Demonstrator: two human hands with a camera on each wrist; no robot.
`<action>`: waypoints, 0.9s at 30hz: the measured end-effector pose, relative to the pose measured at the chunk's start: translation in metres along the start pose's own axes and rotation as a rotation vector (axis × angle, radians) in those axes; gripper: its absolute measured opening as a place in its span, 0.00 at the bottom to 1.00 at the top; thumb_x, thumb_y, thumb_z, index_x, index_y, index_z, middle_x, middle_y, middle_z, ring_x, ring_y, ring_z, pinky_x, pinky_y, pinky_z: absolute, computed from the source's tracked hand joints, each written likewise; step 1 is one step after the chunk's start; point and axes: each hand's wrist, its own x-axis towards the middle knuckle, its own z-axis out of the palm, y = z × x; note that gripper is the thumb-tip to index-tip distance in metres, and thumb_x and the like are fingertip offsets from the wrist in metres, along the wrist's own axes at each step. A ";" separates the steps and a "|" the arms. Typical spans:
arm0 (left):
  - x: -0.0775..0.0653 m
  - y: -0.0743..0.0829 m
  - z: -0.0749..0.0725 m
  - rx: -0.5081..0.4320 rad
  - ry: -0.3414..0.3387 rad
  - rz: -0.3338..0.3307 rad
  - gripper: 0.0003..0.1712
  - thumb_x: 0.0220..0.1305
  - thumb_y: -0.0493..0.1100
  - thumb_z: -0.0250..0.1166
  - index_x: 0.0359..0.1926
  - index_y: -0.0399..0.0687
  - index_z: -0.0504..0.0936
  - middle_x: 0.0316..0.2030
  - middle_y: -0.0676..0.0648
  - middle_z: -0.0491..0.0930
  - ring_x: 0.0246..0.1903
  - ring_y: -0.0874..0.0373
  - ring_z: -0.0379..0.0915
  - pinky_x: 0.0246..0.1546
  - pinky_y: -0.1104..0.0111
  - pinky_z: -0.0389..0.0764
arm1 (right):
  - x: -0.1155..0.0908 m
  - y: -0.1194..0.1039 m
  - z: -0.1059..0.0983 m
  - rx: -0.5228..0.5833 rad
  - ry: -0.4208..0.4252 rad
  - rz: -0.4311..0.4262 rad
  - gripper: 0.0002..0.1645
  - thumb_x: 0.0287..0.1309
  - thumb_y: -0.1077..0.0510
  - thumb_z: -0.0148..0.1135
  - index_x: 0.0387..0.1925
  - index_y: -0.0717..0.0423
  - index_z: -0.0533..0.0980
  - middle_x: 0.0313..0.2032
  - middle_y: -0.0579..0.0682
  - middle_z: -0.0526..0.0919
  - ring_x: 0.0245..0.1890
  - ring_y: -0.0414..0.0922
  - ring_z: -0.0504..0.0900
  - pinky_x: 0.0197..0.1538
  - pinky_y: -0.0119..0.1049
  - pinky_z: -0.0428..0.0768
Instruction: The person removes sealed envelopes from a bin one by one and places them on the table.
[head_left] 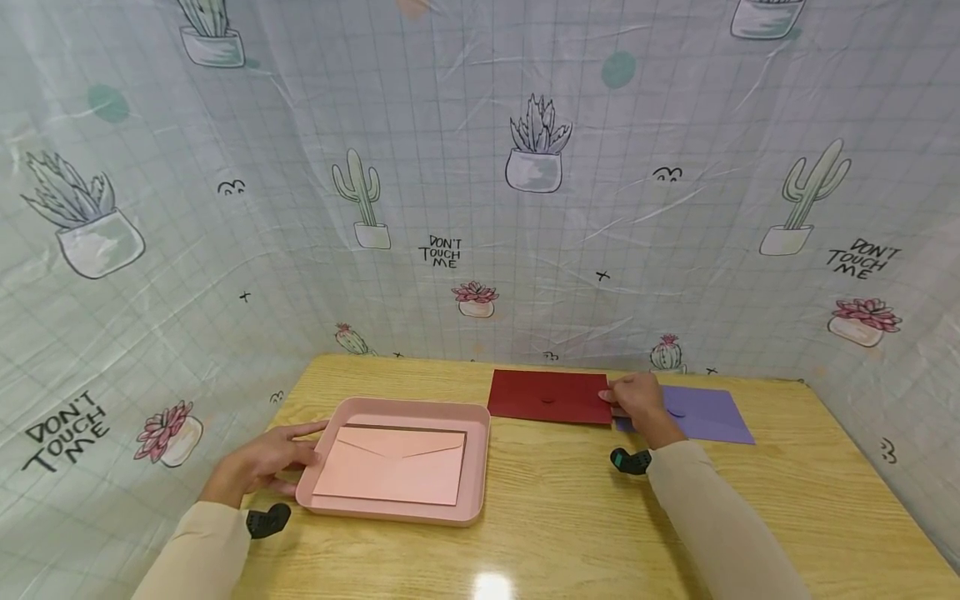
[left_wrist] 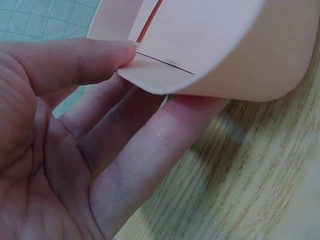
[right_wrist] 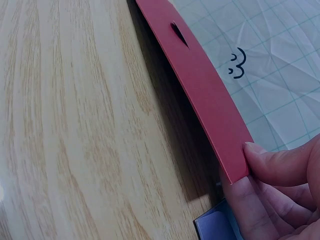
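Observation:
My left hand [head_left: 270,457] grips the left rim of a shallow pink tray [head_left: 480,467], thumb over the edge and fingers underneath in the left wrist view. Inside the tray lies a pale pink envelope [head_left: 397,479] with a pointed flap; a dark edge shows behind it. Toward the back, my right hand [head_left: 637,404] pinches the right end of a dark red envelope [head_left: 551,396], which has a small slit. The right wrist view shows this red envelope [right_wrist: 205,95] raised off the wood, its shadow below. A purple envelope [head_left: 708,414] lies beside and partly behind the right hand.
The light wooden table [head_left: 555,517] carries everything. A hanging sheet [head_left: 480,208] printed with cacti stands behind it and along both sides. Black wrist devices [head_left: 268,521] sit at both sleeves.

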 end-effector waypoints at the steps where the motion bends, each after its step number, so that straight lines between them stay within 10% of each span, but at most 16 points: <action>1: 0.000 0.000 0.000 0.001 0.001 -0.001 0.47 0.69 0.37 0.65 0.83 0.48 0.53 0.67 0.32 0.76 0.41 0.51 0.87 0.36 0.53 0.90 | 0.000 0.000 0.000 0.001 0.000 0.002 0.23 0.66 0.66 0.66 0.60 0.72 0.79 0.54 0.68 0.86 0.26 0.36 0.87 0.37 0.38 0.89; 27: -0.001 0.000 0.000 -0.014 -0.024 0.002 0.47 0.70 0.37 0.65 0.84 0.48 0.51 0.76 0.28 0.61 0.44 0.51 0.87 0.39 0.52 0.90 | -0.005 0.000 -0.006 0.061 0.017 0.004 0.21 0.68 0.68 0.62 0.60 0.72 0.79 0.39 0.57 0.92 0.29 0.42 0.88 0.35 0.38 0.89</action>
